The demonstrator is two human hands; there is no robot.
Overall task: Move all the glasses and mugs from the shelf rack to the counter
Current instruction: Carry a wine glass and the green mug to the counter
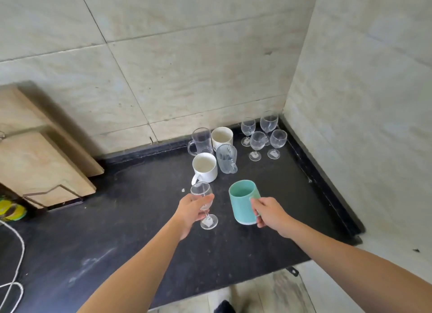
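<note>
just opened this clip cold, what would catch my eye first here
Two bare arms reach in over the black counter: the left hand holds a stemmed wine glass, the right hand a teal mug by its handle side. Beyond them, in the corner by the tiled walls, stand four more wine glasses and a cluster of two white mugs and two clear glass mugs.

We see soft, even daylight w/ no harsh glare; the dark table (131, 219) shows only faint sheen. Wide-angle bend curves wall tile lines at edges. Slight blur in bottom corners, centre sharp.
</note>
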